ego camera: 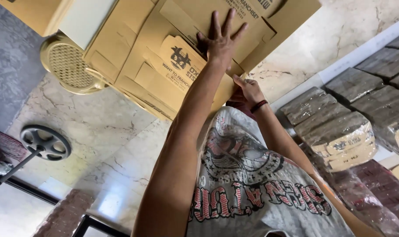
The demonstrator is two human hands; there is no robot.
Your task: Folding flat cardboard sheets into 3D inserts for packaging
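Flattened boxes [173, 52]: matt brown cardboard, smooth, printed. Floor [103, 131]: polished veined marble, glossy. Wrapped bundles [335, 131]: shiny clear plastic film over brown card. Fan grille [68, 66]: cream plastic mesh. Shirt [252, 184]: soft grey printed cloth

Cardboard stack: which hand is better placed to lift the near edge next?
Right, probably. The right hand curls at the near edge of the cardboard stack; the left hand lies flat on top, fingers spread.
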